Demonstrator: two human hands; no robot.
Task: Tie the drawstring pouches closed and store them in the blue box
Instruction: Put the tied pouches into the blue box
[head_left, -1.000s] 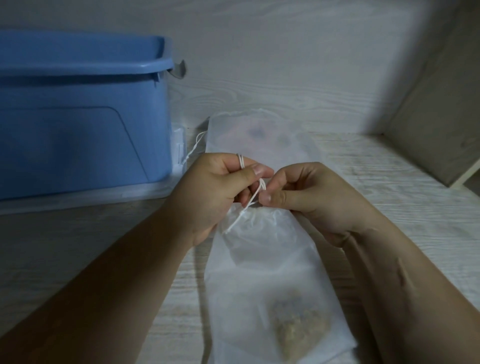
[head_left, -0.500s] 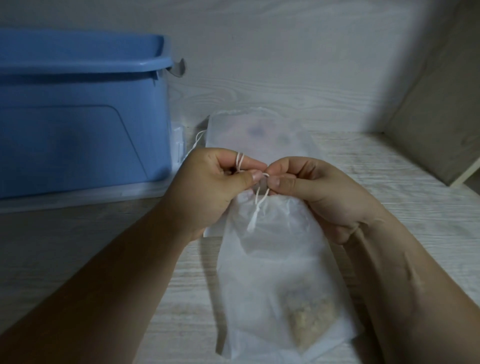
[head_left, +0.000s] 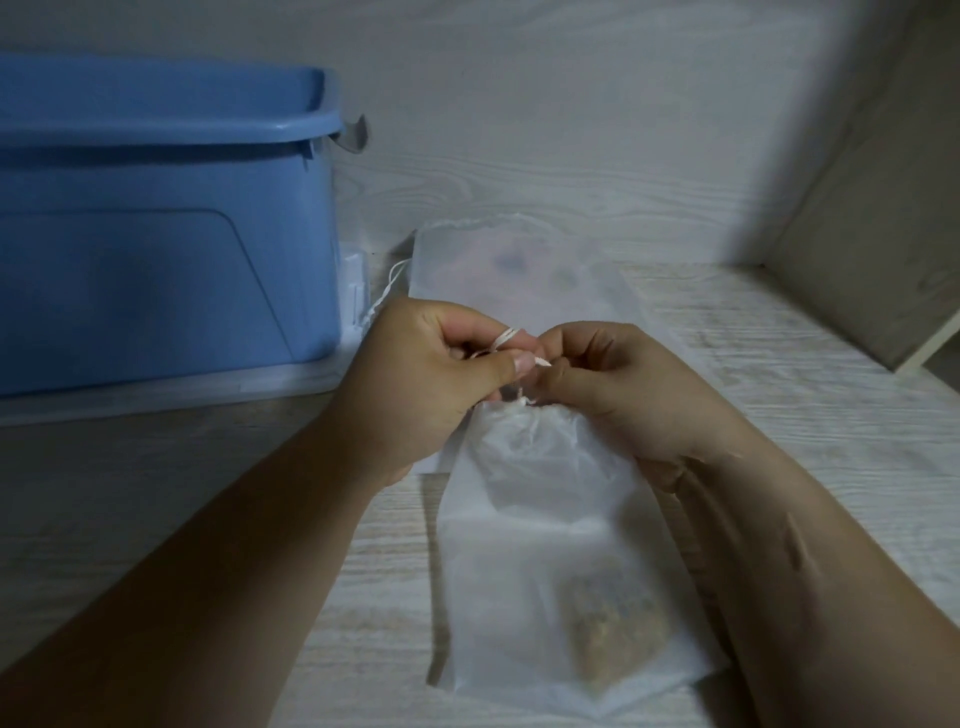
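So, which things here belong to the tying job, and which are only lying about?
For the job:
- near pouch
- its string, pinched by left hand and right hand
- far pouch, behind the hands
- blue box

Lying about:
- clear plastic piece under the box
- wooden board at right

box (head_left: 156, 234): was plain blue
pouch (head_left: 540, 525): was milky white
string (head_left: 505, 338): was white
crumbs (head_left: 608, 639): were brown
table (head_left: 789, 374): was pale grey-white with wavy wood lines
wall (head_left: 571, 130): had the same pale wood lines
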